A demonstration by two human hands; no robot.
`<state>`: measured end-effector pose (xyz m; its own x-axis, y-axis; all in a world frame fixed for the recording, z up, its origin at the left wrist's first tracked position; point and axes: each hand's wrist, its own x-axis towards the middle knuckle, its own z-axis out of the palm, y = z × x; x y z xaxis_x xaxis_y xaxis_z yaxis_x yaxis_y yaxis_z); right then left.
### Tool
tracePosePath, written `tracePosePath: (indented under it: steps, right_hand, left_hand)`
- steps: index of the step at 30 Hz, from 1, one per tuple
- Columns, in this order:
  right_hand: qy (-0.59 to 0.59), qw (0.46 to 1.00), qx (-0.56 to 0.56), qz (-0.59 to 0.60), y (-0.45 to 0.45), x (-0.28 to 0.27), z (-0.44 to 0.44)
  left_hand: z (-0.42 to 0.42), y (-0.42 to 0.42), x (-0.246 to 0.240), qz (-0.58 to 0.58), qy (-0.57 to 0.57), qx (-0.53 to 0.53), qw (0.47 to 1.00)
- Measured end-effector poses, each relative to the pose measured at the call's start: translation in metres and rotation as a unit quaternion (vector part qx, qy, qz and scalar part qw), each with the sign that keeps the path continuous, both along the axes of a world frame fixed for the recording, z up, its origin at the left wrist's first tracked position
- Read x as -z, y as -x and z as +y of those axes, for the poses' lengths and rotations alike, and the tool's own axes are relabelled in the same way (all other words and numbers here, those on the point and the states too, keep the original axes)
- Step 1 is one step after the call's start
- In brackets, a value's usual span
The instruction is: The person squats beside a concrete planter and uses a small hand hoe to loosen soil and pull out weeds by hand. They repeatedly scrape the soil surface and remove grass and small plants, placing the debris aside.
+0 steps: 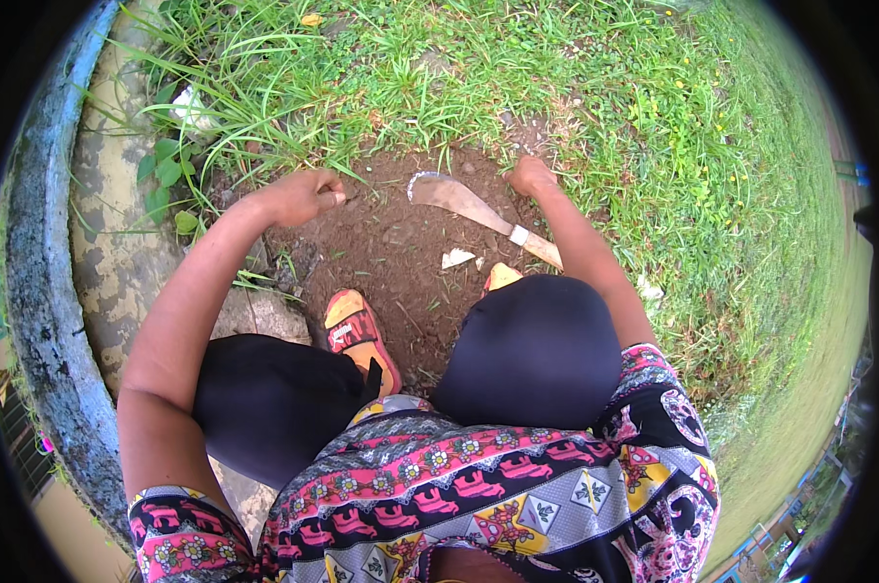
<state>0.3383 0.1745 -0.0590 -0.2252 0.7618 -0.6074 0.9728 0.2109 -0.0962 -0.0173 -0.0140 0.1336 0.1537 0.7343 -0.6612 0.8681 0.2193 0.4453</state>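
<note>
A short broad-bladed knife, like a bolo [460,204], lies on a patch of bare brown soil [388,255] in front of me. Its wooden handle [543,248] has a pale band by the blade and runs back under my right forearm. Above the soil's left side, my left hand [310,197] is bent with its fingers curled; whether it pinches anything is unclear. My right hand [533,176] reaches down at the soil's right border, beside the grass [607,131]. Its fingertips are mostly hidden, so any hold is not visible.
White broken pieces [457,258] lie near the knife. A low concrete ledge [119,248] and a blue weathered wall edge [53,240] run along the left. A whitish stone [190,108] sits among tall grass. My sandalled foot [359,335] rests on the soil.
</note>
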Motion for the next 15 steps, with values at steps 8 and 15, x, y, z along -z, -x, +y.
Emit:
tracePosePath:
  steps: [8, 15]
  right_hand:
    - [0.216, 0.89, 0.269, 0.299, -0.025, 0.034, 0.015]
    - [0.154, 0.752, 0.37, 0.523, -0.03, -0.011, 0.04]
  left_hand:
    - [0.001, 0.0, 0.001, -0.018, 0.018, -0.001, 1.0]
    - [-0.006, 0.007, 0.0, -0.017, 0.014, -0.014, 1.0]
